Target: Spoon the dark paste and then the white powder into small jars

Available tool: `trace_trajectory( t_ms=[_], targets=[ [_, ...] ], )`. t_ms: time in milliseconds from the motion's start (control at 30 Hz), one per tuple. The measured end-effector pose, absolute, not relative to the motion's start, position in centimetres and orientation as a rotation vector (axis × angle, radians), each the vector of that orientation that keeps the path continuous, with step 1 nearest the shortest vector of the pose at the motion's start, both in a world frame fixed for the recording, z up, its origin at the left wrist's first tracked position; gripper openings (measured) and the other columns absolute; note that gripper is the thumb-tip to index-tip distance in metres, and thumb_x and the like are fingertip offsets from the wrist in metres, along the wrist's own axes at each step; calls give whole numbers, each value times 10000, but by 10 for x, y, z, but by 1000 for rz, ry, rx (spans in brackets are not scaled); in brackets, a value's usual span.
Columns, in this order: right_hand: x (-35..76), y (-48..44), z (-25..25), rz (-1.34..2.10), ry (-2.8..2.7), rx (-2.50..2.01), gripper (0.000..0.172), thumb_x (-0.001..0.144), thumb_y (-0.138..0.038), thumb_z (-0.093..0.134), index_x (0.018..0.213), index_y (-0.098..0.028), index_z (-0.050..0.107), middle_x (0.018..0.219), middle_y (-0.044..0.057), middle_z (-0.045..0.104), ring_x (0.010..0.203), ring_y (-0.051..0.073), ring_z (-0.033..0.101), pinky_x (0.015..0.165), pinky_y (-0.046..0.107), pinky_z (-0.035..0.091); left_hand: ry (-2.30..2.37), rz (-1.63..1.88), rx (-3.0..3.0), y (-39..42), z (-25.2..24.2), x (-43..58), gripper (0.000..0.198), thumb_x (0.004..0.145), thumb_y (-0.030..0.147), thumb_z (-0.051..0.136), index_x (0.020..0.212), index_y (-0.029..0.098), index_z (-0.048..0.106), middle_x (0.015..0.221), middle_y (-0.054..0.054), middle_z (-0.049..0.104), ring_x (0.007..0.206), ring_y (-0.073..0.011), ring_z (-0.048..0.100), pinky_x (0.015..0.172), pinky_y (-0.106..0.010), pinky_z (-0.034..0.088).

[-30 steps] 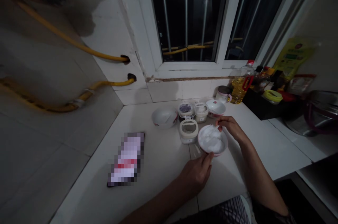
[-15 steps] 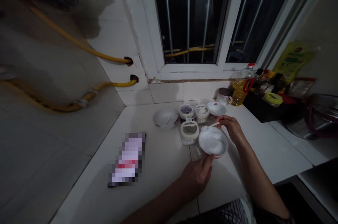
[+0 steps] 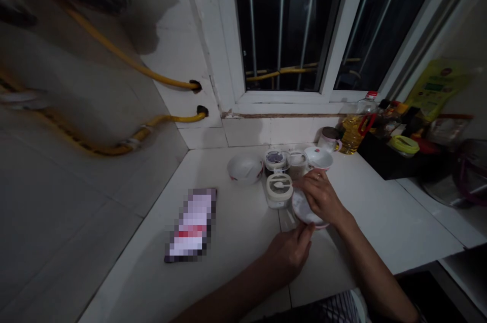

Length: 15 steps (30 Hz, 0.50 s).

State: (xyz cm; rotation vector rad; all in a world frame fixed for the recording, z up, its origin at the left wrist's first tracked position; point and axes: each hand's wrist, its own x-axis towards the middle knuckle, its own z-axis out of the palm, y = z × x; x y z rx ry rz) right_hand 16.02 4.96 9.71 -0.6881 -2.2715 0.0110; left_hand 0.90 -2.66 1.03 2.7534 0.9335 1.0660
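Note:
A bowl of white powder (image 3: 303, 207) stands on the white counter, partly hidden beneath my right hand. My left hand (image 3: 291, 252) pinches its near rim. My right hand (image 3: 318, 192) reaches over the bowl and holds a small white spoon (image 3: 280, 184) by its handle. The spoon's head is above the lid of a square clear jar (image 3: 279, 198), left of the bowl; whether it touches the lid is unclear. Behind stand a dark-filled jar (image 3: 276, 159) and another lidded jar (image 3: 297, 162).
A glass bowl (image 3: 245, 168) is left of the jars, a white bowl (image 3: 319, 159) behind my right hand. A phone (image 3: 192, 224) lies on the left. A mug (image 3: 329, 139), an oil bottle (image 3: 352, 130) and a black condiment rack (image 3: 380, 155) line the back right.
My right hand has moved left across the bowl, taking the spoon from the bowl's far rim to above the front jar's lid. The view has shifted slightly. My left hand still holds the rim.

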Motion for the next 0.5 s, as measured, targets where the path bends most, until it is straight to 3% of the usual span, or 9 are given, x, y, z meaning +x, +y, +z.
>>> trace_trajectory(
  t_ms=[200, 500],
  targets=[
    [193, 54, 100, 130, -1906, -917, 172, 869, -143, 465, 810, -215, 610, 626, 3, 601, 695, 196, 546, 721, 336, 410, 950, 1073, 2776, -26, 8, 8, 361, 973, 170, 302, 1312, 70, 372, 1105, -181, 653, 919, -223, 690, 702, -315, 603],
    [196, 62, 99, 115, -2114, -1203, 210, 787, -147, 425, 692, -197, 605, 672, 36, 649, 699, 200, 568, 793, 352, 388, 968, 1049, 2753, -27, 8, 8, 351, 977, 186, 291, 1297, 86, 398, 1115, -173, 657, 911, -215, 696, 710, -316, 606]
  ],
)
